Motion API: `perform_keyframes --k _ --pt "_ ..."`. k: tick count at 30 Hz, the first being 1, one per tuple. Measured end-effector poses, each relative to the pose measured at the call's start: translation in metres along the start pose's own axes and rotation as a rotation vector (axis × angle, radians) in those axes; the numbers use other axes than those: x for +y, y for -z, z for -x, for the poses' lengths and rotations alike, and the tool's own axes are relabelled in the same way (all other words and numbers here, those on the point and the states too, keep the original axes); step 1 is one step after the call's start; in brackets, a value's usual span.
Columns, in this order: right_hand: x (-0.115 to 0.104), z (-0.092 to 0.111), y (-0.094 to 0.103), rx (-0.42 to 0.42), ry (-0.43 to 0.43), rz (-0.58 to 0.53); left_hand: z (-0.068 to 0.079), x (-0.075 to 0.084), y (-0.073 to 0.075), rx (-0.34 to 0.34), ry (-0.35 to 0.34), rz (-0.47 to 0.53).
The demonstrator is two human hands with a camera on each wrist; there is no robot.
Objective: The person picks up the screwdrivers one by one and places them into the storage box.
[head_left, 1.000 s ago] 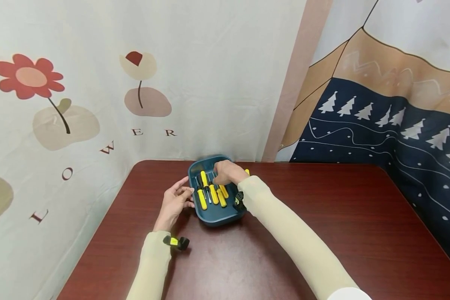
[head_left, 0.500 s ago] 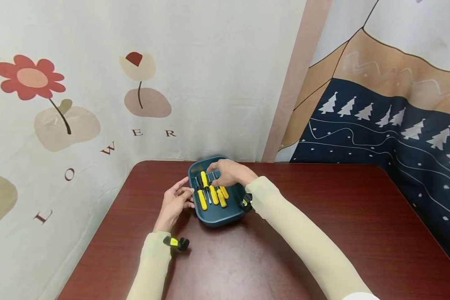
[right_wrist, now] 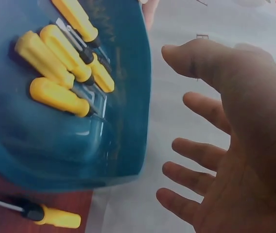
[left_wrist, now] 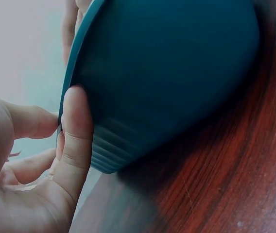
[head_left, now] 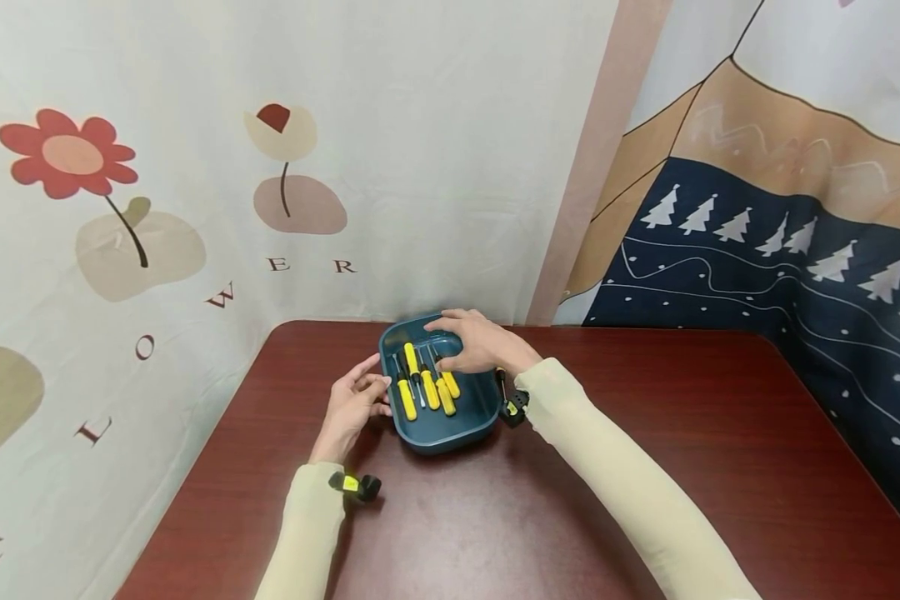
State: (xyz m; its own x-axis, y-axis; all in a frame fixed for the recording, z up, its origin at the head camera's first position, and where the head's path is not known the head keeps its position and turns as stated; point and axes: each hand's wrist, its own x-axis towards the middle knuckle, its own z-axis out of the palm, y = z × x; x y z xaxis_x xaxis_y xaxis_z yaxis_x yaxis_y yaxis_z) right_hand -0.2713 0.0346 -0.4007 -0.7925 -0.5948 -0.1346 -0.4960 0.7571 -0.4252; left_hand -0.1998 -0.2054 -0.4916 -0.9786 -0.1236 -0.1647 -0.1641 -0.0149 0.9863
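Observation:
A dark blue-green tray [head_left: 438, 437] stands on the table's far edge, holding several screwdrivers with yellow handles [head_left: 428, 390]. At its left side my left hand [head_left: 348, 408] pinches the rim between thumb and fingers; the left wrist view shows one finger [left_wrist: 77, 124] against the outer wall. My right hand [head_left: 483, 343] hovers above the tray's far right part, holding nothing. In the right wrist view its fingers [right_wrist: 196, 153] are spread and apart from the tray. Another yellow-handled screwdriver [right_wrist: 60, 217] lies on the table just outside the tray's right side.
The dark red wooden table [head_left: 645, 433] extends to the right and toward me. A pale curtain [head_left: 420, 167] with printed flowers hangs right behind the tray, and a navy one with trees [head_left: 720, 267] hangs at the right.
My right hand has drawn back to the right and its fingers have spread, uncovering more of the tray. My left hand stays at the rim.

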Motion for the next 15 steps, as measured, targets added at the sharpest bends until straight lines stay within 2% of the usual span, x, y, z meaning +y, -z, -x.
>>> perform_keyframes --k 15 --pt "0.035 0.011 -0.003 0.116 -0.056 -0.15 -0.002 -0.001 0.001 0.001 0.003 -0.001"
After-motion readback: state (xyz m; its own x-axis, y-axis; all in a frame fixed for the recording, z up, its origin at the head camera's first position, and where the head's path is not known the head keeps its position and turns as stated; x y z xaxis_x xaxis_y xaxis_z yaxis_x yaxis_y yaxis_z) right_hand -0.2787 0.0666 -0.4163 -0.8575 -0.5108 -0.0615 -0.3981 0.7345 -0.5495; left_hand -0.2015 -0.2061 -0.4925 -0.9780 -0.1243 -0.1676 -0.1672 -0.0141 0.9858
